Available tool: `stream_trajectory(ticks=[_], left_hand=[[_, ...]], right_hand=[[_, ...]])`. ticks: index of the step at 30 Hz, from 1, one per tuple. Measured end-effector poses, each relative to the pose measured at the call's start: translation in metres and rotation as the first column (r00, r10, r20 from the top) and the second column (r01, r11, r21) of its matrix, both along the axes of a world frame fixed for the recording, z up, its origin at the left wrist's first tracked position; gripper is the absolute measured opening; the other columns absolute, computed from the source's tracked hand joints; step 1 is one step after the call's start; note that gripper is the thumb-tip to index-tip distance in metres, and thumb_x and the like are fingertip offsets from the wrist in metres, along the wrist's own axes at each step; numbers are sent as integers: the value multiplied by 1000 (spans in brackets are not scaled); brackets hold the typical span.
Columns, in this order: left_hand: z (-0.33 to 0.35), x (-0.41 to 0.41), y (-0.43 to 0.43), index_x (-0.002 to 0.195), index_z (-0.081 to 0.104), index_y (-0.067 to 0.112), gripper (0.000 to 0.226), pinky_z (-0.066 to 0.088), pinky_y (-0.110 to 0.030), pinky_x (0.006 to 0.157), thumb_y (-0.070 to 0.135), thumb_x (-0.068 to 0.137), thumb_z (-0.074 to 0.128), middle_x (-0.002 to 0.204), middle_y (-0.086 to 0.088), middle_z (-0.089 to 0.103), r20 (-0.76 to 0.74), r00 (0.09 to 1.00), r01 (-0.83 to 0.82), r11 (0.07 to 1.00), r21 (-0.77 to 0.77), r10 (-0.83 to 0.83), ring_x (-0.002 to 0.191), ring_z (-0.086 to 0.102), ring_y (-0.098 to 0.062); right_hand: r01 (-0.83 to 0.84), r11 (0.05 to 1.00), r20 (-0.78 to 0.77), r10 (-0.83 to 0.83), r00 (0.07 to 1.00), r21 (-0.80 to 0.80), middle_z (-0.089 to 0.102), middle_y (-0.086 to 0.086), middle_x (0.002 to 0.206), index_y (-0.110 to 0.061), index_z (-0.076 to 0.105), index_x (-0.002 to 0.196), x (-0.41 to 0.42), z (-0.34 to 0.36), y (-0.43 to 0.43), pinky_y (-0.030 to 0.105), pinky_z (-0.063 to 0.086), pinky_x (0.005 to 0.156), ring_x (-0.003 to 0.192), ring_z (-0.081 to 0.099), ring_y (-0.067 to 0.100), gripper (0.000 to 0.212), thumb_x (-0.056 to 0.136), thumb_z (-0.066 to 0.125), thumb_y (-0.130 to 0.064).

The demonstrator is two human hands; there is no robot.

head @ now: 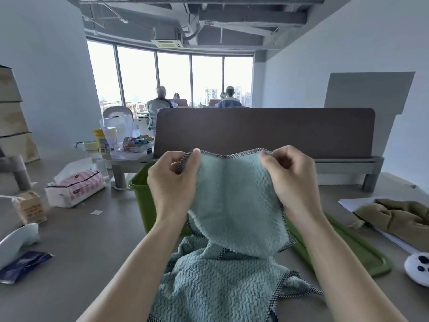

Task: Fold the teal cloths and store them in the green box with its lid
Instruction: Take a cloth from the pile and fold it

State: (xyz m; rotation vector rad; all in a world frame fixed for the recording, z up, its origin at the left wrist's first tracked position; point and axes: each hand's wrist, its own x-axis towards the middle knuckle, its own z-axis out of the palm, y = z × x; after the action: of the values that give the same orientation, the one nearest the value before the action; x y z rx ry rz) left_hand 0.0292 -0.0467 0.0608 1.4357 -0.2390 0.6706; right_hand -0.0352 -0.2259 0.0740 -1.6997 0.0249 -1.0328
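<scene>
The held cloth [234, 205] was teal terry, nubbly and matt, hemmed in checked woven tape; the cloth beneath [216, 289] showed the same wavy pile. The box [141, 196] and lid [355, 249] were smooth green plastic with a dull sheen. The table [97, 247] looked matt grey laminate.

left hand [173, 182]: raised at 11 o'clock, pinching between curled fingers and thumb, thumb tip pointing to 1 o'clock | right hand [291, 180]: level with it at 1 o'clock, pinching likewise | forearms: bare, both reaching up from 6 o'clock
</scene>
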Motion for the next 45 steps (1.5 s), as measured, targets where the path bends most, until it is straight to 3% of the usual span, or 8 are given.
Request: stream_trajectory(ticks=[6,18,24,30,33,37,40,45], left_hand=[[-11,-20,-26,84,78,18,10,54,-26,64,26,89,74,74,7,75,68,984,160,985,67,-165,67,67,-4],[-16,-29,-33,80,71,12,28,34,-33,63,27,99,59,74,-1,53,122,936,323,943,83,-331,71,37,-13],[-13,-34,-34,78,64,26,22,41,-28,70,25,99,59,78,4,58,143,947,278,957,81,-287,71,46,-8],[-15,-42,-40,122,70,14,30,40,-7,95,7,98,53,123,20,63,152,940,244,911,331,-307,115,55,12],[-16,-45,-38,137,57,23,56,31,-21,109,12,85,41,146,20,41,124,930,221,795,564,-346,134,38,-3],[-8,-45,-29,127,56,41,61,29,-39,109,15,73,45,133,26,33,22,901,315,690,652,-432,129,32,-10],[-3,-33,-18,126,64,42,63,32,-48,112,12,73,48,124,21,44,-6,877,406,736,542,-480,129,38,-10],[10,-27,-1,127,58,37,36,36,-48,110,36,91,59,133,18,49,253,937,43,799,600,-241,130,44,-5]], right_hand=[[-66,983,-20,63,998,-170,65,-14,61,-19,66,77,1,-10,26,13,39,53,54,56,-3,16,88,72,-30],[41,966,98,-17,995,-254,68,-17,63,-14,77,82,3,-14,26,14,41,57,58,58,-10,16,93,67,-19],[100,940,108,-69,992,-325,35,-2,48,-5,54,60,3,-14,23,18,25,47,51,28,6,37,94,63,-17],[-7,944,48,24,999,-330,57,-4,53,-8,68,72,6,-19,23,34,39,51,56,39,6,37,99,55,-30],[-149,972,8,153,988,-183,64,-6,59,-14,72,75,3,-13,23,32,44,57,60,52,5,32,99,57,-28],[-291,956,0,291,957,-46,68,0,69,-9,75,80,0,-9,18,28,41,62,67,54,7,28,97,61,-27],[-357,934,-42,357,933,-17,63,34,82,-10,75,91,4,-11,11,39,37,66,75,48,20,31,94,60,-37],[-403,902,-131,386,913,-154,60,28,77,2,67,86,0,-7,5,43,39,66,69,50,25,29,96,58,-23]])
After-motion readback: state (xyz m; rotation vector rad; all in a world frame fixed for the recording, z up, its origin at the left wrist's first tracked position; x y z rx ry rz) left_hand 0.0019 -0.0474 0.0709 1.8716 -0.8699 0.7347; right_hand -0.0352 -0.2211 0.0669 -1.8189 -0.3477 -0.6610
